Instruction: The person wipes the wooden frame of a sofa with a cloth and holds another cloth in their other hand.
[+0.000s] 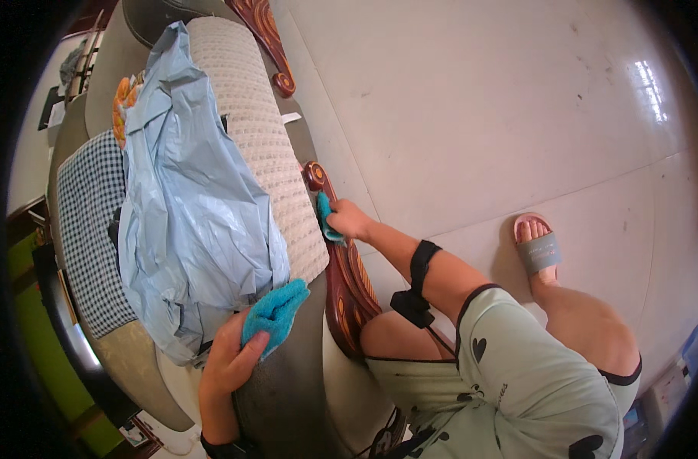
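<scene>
A folded turquoise cloth [276, 315] is gripped in my left hand [233, 358], thumb on top, above the dark sofa seat near the lower end of a grey-blue plastic bag. With my right hand [350, 220] I press a second turquoise cloth [325, 218] against the carved wooden trim [349, 294] along the sofa's front edge. Most of that cloth's far side is hidden by my fingers and the trim. Beside both hands lies a cream textured cushion [246, 99], long and rolled in shape, with the crumpled plastic bag [192, 191] leaning along it.
A black-and-white checked cloth [89, 222] hangs over the sofa back at the left. An orange item [122, 107] shows behind the bag. Pale floor tiles [471, 115] spread to the right, where my sandalled foot [538, 249] rests. Boxes [666, 394] stand at the lower right.
</scene>
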Motion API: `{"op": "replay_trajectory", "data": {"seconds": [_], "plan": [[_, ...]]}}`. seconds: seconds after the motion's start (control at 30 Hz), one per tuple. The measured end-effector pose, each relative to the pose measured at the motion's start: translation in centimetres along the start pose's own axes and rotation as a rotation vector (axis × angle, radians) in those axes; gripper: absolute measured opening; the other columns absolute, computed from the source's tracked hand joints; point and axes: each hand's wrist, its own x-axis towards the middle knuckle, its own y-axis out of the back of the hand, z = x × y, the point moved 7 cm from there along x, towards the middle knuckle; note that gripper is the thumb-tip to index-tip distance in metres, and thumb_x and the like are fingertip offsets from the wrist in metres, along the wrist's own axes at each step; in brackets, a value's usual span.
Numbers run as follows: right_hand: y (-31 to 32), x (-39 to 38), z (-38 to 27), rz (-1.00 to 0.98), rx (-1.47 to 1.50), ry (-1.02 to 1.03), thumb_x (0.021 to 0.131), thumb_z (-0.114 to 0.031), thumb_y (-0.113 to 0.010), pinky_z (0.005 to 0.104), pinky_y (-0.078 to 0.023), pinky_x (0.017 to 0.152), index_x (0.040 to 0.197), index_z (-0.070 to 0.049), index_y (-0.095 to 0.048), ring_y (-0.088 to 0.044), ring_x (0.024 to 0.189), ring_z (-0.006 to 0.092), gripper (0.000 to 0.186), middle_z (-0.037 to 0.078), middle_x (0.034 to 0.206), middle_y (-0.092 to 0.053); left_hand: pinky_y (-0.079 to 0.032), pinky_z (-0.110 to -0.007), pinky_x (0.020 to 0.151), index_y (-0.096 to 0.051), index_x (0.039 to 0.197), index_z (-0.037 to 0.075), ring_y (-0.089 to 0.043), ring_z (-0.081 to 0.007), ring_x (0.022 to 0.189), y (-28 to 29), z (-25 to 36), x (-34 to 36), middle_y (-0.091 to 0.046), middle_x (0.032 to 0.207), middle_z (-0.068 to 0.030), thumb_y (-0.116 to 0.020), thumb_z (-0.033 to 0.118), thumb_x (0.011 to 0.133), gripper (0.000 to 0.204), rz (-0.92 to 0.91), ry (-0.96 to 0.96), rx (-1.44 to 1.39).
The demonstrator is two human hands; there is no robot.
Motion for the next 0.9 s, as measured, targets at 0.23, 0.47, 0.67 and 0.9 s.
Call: {"op": "replay_trajectory", "data": {"seconds": [0.23, 0.47, 0.67, 0.9], "plan": [[0.0, -2.0, -0.4, -0.193, 0.385, -0.119, 0.069, -0.013, -0.049, 0.0354, -0.043, 0.061, 0.074, 0.007, -0.054, -0.054, 0.063, 0.0196, 0.021, 0.013, 0.066, -0.056, -0.04, -0.031, 0.077, -0.051, 0.106, -0.004, -0.052, -0.0209, 0.083, 0.4, -1.0, -0.3, -0.056, 0.091, -0.0134, -0.051, 0.013, 0.083, 0.029, 0.01, -0.003, -0.052], [1.6, 0.6, -2.7, 0.07, -0.711, 0.361, 0.073, -0.016, -0.053, 0.0414, -0.049, 0.067, 0.123, -0.017, -0.044, -0.059, 0.079, 0.0313, 0.051, 0.013, 0.098, -0.058, -0.039, -0.034, 0.082, -0.051, 0.108, -0.005, -0.053, -0.0274, 0.089, 0.0, 0.1, -0.1, -0.057, 0.097, -0.0175, -0.052, 0.015, 0.081, 0.033, -0.037, 0.01, 0.018], [1.6, 0.4, -2.6, 0.113, -0.756, 0.362, 0.073, -0.015, -0.05, 0.042, -0.048, 0.064, 0.124, -0.016, -0.043, -0.059, 0.073, 0.0306, 0.051, 0.012, 0.085, -0.057, -0.039, -0.034, 0.083, -0.05, 0.11, -0.005, -0.053, -0.0283, 0.092, 0.0, 0.4, 0.0, -0.056, 0.099, -0.0184, -0.052, 0.015, 0.081, 0.035, -0.043, 0.02, 0.041], [1.0, 0.9, -2.9, -0.004, -0.685, 0.108, 0.072, -0.019, -0.047, 0.0456, -0.046, 0.068, 0.103, -0.01, -0.053, -0.059, 0.078, 0.0356, 0.033, 0.018, 0.082, -0.061, -0.039, -0.032, 0.082, -0.05, 0.109, -0.004, -0.053, -0.0252, 0.088, 0.0, 0.3, -0.1, -0.056, 0.096, -0.0165, -0.051, 0.014, 0.082, 0.033, -0.011, -0.012, 0.019]]}}
